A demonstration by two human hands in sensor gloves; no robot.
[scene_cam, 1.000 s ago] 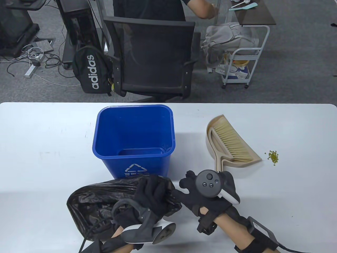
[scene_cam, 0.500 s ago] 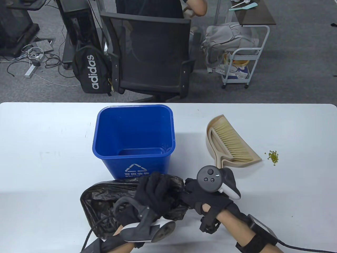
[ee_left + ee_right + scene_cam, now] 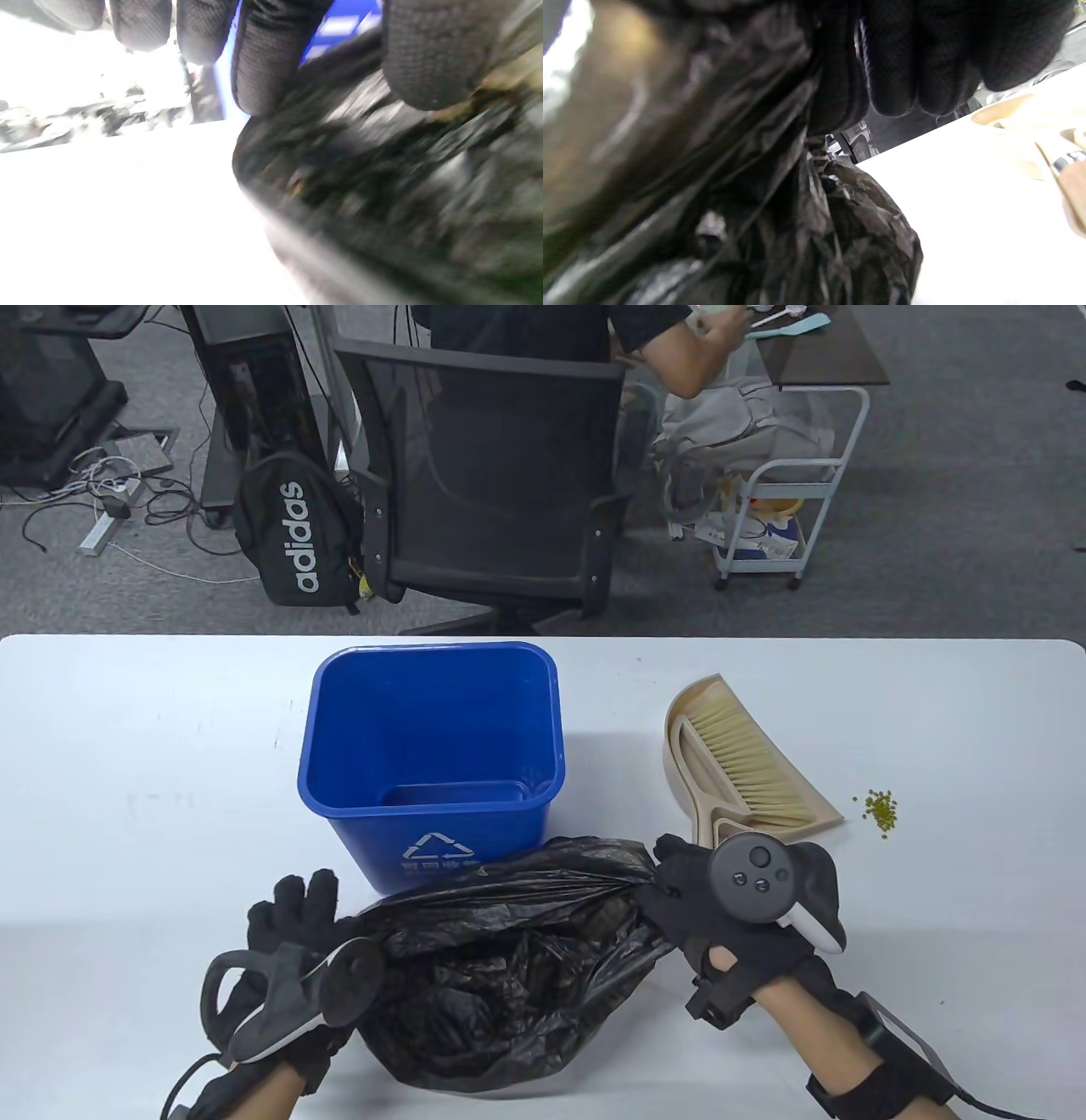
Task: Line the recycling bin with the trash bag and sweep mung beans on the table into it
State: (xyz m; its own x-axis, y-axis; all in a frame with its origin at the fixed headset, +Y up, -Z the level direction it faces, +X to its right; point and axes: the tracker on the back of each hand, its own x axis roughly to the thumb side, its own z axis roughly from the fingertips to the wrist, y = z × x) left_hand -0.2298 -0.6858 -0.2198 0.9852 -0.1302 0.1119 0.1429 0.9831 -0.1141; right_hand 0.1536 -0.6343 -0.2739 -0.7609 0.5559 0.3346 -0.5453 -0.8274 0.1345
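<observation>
The blue recycling bin stands upright at the table's middle, with nothing in it. In front of it lies the crumpled black trash bag. My right hand grips the bag's bunched right corner; in the right wrist view its fingers curl round the black film. My left hand sits at the bag's left edge with fingers straight and spread. In the blurred left wrist view its fingers hang over the bag, holding nothing that I can see. The mung beans form a small pile at the right.
A beige dustpan with its brush lies between the bin and the beans, just beyond my right hand. Past the table's far edge stand an office chair, a black backpack and a white cart; a person sits behind the chair.
My left hand let go of the bag and moved left, fingers now spread. My right hand took the bag's corner and pulled it right, stretching the bag out in front of the bin.
</observation>
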